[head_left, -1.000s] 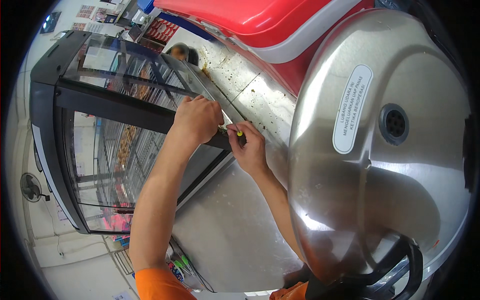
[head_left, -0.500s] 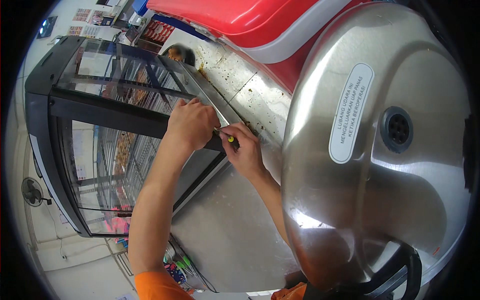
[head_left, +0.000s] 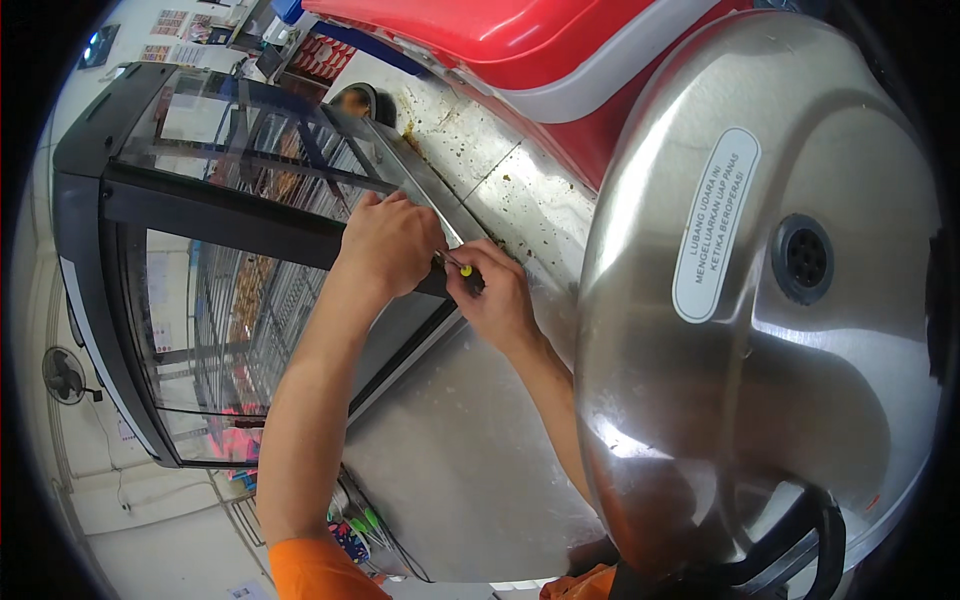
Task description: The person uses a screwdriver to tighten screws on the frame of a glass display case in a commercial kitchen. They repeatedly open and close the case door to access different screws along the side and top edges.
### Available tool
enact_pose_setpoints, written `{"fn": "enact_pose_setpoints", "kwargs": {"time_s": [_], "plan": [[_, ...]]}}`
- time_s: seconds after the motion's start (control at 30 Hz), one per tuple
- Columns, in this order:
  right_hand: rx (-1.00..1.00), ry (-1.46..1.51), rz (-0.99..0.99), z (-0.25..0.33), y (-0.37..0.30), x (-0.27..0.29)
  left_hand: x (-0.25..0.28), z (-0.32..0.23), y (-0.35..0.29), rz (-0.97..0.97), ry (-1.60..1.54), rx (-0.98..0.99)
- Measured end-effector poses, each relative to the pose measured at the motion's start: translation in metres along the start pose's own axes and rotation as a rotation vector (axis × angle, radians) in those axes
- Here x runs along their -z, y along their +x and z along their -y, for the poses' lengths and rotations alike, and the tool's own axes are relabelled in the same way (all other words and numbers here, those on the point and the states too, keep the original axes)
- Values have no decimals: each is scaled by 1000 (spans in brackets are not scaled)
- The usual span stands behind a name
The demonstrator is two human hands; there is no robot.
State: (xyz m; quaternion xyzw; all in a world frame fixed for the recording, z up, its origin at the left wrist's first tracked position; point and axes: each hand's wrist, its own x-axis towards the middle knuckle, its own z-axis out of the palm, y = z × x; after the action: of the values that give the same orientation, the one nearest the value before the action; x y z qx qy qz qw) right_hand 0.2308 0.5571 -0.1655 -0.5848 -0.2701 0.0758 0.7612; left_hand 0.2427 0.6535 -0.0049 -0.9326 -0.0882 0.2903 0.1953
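Observation:
A glass-sided display warmer (head_left: 225,225) with a black frame stands on my left, wire racks and brown food inside. My left hand (head_left: 392,245) is closed at its lower right corner; the fingers curl away, and what they grip is hidden. Beside it my right hand (head_left: 495,295) pinches a small screwdriver-like tool (head_left: 465,270) with a yellow end and a thin metal part pointing to the left hand. Both hands nearly touch, close to the warmer's metal bottom edge (head_left: 425,195).
A large stainless-steel domed lid (head_left: 640,380) with a round vent fills the right side. Behind stands a red cooler box (head_left: 470,50) with a white band. Crumbs dot the tiled top (head_left: 530,195); a steel surface (head_left: 450,470) lies below my hands. A wall fan (head_left: 65,375) is far left.
The view has shifted slightly. Both hands stay at the warmer's corner, and the yellow-ended tool has turned a little in my right fingers, showing more of its thin part.

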Motion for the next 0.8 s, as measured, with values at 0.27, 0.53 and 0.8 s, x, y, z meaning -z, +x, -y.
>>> {"fn": "enact_pose_setpoints", "kwargs": {"time_s": [0.27, 0.53, 0.8], "plan": [[-31, 128, -92, -10, -3, -7, 7, -1, -2, 9, -18, -12], [-542, 182, 72, -14, -2, -5, 5, -1, -2, 50, -65, 0], [-176, 191, 24, 0, 1, 12, 12, -8, -7, -23, -40, -60]]}}
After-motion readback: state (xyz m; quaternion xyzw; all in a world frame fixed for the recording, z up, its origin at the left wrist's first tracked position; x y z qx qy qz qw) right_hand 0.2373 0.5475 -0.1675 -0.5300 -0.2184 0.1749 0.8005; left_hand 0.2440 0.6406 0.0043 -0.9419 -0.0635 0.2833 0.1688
